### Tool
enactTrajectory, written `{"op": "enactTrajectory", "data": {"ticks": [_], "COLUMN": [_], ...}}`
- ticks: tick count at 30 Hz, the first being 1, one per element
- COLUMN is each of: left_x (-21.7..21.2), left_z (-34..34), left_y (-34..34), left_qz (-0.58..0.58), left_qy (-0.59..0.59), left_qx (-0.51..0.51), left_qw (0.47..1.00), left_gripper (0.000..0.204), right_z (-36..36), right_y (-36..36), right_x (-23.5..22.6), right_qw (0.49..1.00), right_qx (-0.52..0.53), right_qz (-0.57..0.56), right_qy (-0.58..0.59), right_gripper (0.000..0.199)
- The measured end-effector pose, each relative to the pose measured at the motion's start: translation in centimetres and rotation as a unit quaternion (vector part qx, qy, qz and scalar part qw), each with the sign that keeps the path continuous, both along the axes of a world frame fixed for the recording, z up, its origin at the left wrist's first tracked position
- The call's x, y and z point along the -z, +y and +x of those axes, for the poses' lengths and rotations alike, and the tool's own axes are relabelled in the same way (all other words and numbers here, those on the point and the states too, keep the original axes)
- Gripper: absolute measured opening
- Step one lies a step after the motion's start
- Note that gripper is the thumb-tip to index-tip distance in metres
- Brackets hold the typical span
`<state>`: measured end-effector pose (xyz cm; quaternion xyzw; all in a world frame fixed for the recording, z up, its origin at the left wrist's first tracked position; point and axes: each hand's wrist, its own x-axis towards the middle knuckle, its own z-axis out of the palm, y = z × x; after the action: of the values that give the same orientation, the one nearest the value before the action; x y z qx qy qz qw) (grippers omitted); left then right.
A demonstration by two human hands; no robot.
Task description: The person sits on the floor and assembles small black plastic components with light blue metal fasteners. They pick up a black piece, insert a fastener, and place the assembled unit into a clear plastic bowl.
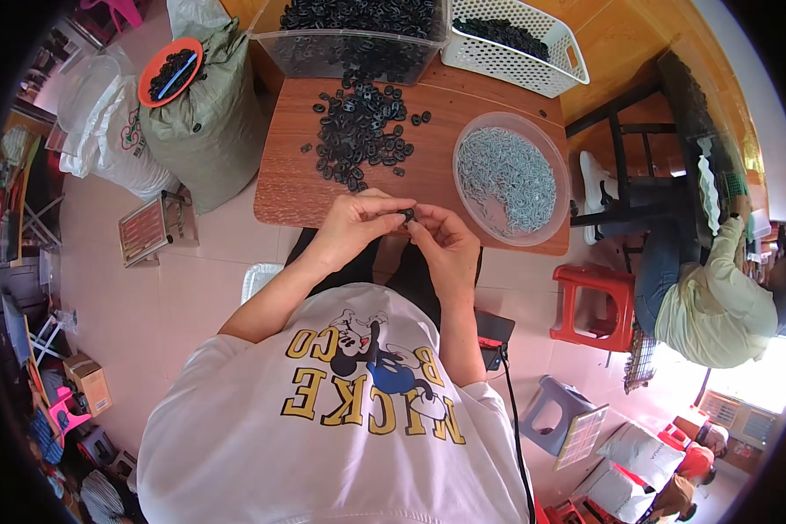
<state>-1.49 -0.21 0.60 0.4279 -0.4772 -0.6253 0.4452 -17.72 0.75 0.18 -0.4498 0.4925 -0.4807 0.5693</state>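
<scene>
My left hand (pixel 359 224) and my right hand (pixel 443 240) meet at the near edge of the brown table (pixel 288 196). Between their fingertips is a small black plastic piece (pixel 406 213), pinched from both sides. Whether a metal part is also in the fingers is too small to tell. A loose pile of similar black pieces (pixel 358 131) lies just beyond my left hand. To the right of my right hand stands a round clear tub (pixel 561 196) holding many small silvery metal pins or screws (pixel 506 170).
A clear bin (pixel 349 54) and a white perforated basket (pixel 563 80), both with black pieces, stand at the far side. Left are a full sack (pixel 201 153) and an orange bowl (pixel 147 87). At right are a red stool (pixel 592 306) and a seated person (pixel 716 297).
</scene>
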Motion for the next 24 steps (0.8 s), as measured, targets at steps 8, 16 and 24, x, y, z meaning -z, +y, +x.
{"op": "enactTrajectory", "data": {"ticks": [8, 16, 24], "left_x": [0.4, 0.1, 0.7], "left_z": [-0.2, 0.0, -0.1], "left_y": [0.2, 0.9, 1.2], "left_qz": [0.062, 0.009, -0.060], "left_qy": [0.050, -0.033, -0.032], "left_qx": [-0.025, -0.032, -0.051], "left_qw": [0.997, 0.999, 0.996], "left_gripper": [0.027, 0.033, 0.029], "right_z": [0.3, 0.6, 0.8], "right_y": [0.3, 0.5, 0.9], "right_x": [0.3, 0.7, 0.6], "right_qw": [0.999, 0.998, 0.998], "right_qx": [-0.011, -0.009, -0.002], "right_qz": [-0.033, -0.032, -0.031], "right_qy": [0.035, -0.044, -0.050], "right_gripper": [0.031, 0.031, 0.030]}}
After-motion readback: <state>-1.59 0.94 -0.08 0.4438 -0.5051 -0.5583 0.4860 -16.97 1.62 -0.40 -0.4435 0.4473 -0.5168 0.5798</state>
